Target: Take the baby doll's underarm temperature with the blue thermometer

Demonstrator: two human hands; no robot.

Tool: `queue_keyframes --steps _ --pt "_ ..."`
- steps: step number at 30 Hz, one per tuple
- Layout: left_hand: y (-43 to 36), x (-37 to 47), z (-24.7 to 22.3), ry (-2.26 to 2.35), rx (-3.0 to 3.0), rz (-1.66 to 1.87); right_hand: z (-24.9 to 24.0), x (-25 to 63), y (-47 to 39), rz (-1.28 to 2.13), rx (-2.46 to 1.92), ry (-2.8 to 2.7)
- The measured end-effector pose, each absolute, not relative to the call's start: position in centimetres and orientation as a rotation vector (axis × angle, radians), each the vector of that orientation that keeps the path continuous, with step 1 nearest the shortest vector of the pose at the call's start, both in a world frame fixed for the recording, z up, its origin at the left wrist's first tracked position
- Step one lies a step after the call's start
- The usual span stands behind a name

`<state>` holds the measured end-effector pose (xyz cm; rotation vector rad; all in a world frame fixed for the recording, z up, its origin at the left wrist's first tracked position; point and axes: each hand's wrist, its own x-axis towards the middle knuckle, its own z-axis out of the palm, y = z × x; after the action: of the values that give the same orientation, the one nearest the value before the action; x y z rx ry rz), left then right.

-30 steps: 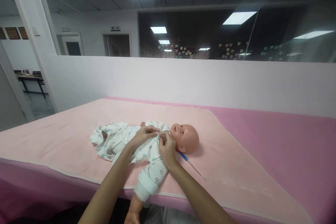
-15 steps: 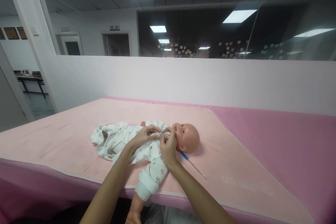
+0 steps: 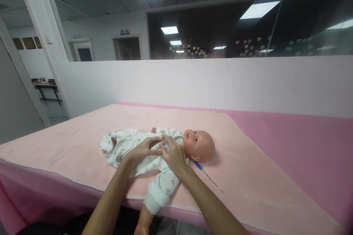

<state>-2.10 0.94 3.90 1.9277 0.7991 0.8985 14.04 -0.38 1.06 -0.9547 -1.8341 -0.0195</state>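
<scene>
A baby doll (image 3: 200,145) lies on its back with its head to the right, dressed in a white printed romper (image 3: 153,161). Both of my hands are at the front of the romper, on the doll's chest. My left hand (image 3: 145,148) is bent, its thumb and fingertips closing on the cloth. Meeting it from the right, my right hand (image 3: 173,152) pinches the cloth just below the doll's neck. The fingertips nearly touch, and the bit of cloth between them is mostly hidden. Beside the doll's neck lies a thin clear thermometer (image 3: 209,178) with a blue end.
A peach-pink mat (image 3: 261,176) covers the bed, over a darker pink sheet (image 3: 303,143). Behind rises a white low wall (image 3: 209,84) with glass above it. One doll arm (image 3: 145,218) hangs over the near edge.
My hands have moved slightly down the chest, away from the doll's chin. The view has shifted a little, while the doll and thermometer stay in place on the mat.
</scene>
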Motion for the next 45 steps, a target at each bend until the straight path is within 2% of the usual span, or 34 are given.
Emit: queue_keyframes --steps 4,8,12,20,29,45 --pt "0.9 -1.7 3.1 0.885 1.948 0.995 1.0 14.0 -0.3 -0.032 -1.0 -1.874" --pt "0.6 -1.1 2.0 1.083 1.95 1.265 0.9 14.1 -0.5 -0.051 -1.039 -1.857" --pt "-0.4 -0.2 1.3 1.303 2.226 1.457 0.8 14.1 -0.6 -0.037 -1.042 -1.839" --pt "-1.2 0.1 0.2 1.504 2.629 1.447 0.6 14.0 -0.4 -0.056 -1.085 -1.839" --pt "-1.0 0.6 -0.2 1.681 2.56 1.563 0.2 14.0 -0.1 -0.095 -1.075 -1.843" --pt "-0.6 0.7 -0.4 1.7 2.601 1.489 0.2 14.0 -0.2 -0.113 -1.101 -1.874"
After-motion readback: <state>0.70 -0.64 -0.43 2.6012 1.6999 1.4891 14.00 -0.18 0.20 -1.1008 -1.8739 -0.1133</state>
